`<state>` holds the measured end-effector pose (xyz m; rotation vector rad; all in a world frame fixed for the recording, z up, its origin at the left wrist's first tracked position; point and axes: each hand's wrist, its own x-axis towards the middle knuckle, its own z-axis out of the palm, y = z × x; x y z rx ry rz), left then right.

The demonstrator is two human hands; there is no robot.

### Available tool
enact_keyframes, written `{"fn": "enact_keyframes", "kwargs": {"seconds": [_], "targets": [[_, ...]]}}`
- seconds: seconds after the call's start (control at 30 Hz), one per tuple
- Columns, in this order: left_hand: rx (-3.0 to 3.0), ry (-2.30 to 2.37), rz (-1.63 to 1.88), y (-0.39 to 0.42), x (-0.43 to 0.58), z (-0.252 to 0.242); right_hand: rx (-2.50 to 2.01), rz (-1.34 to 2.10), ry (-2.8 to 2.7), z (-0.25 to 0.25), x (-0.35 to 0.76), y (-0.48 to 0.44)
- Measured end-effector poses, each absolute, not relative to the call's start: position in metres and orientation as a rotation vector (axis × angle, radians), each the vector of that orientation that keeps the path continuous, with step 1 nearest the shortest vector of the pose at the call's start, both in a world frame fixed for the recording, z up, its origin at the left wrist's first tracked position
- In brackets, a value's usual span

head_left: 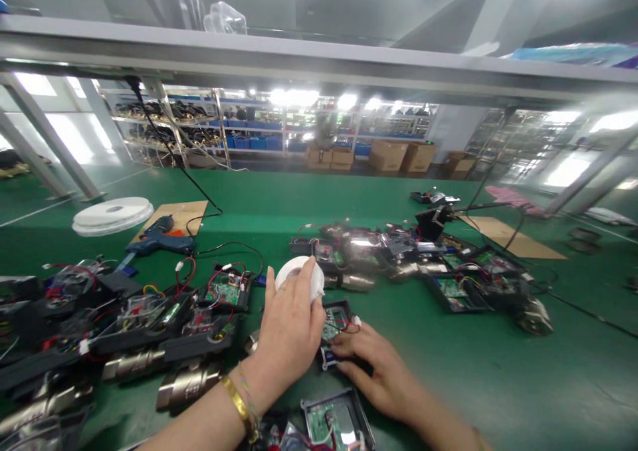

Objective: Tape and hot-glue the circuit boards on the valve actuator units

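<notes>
My left hand (292,325), with a bracelet at the wrist, is closed on a white roll (315,283) that looks like tape, its fingers across the top and rim. Just right of it, a small black housing (325,359) with a green circuit board and red wires lies on the green bench. My right hand (376,368) grips the near right edge of this housing between thumb and fingers. Part of the housing is hidden behind my left hand. Nearest me lies another open housing (339,421) with a green board.
Several wired units with metal valve bodies (192,384) crowd the left. More valve units (363,248) stand in a row behind my hands and to the right. A blue glue gun (164,242) rests on cardboard beside white reels (113,213). A shelf beam (319,56) crosses overhead.
</notes>
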<state>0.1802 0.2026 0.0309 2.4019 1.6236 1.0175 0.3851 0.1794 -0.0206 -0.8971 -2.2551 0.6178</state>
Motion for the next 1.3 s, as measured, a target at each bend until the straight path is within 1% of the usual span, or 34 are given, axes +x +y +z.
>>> {"fn": "enact_keyframes", "kwargs": {"seconds": [0.33, 0.43, 0.6, 0.73, 0.9, 1.17, 1.3], "targets": [[2.407, 1.622, 1.026, 0.203, 0.18, 0.031, -0.953, 0.536, -2.265, -0.024, 0.387, 0.181], [2.398, 1.629, 1.018, 0.204, 0.18, 0.032, -0.915, 0.486, -2.253, -0.022, 0.386, 0.181], [2.368, 1.637, 1.003, 0.203, 0.18, 0.033, -0.88, 0.5, -2.274, -0.02, 0.385, 0.184], [2.367, 1.645, 1.053, 0.203, 0.178, 0.032, -0.933, 0.479, -2.257, -0.02, 0.383, 0.182], [2.388, 1.654, 1.144, 0.204, 0.174, 0.033, -0.894, 0.505, -2.286, -0.021, 0.382, 0.183], [2.388, 1.659, 1.236, 0.196, 0.155, 0.047, -0.953, 0.478, -2.29, -0.023, 0.385, 0.184], [2.412, 1.68, 1.344, 0.179, 0.132, 0.06, -0.967, 0.329, -2.31, -0.019, 0.385, 0.182]]}}
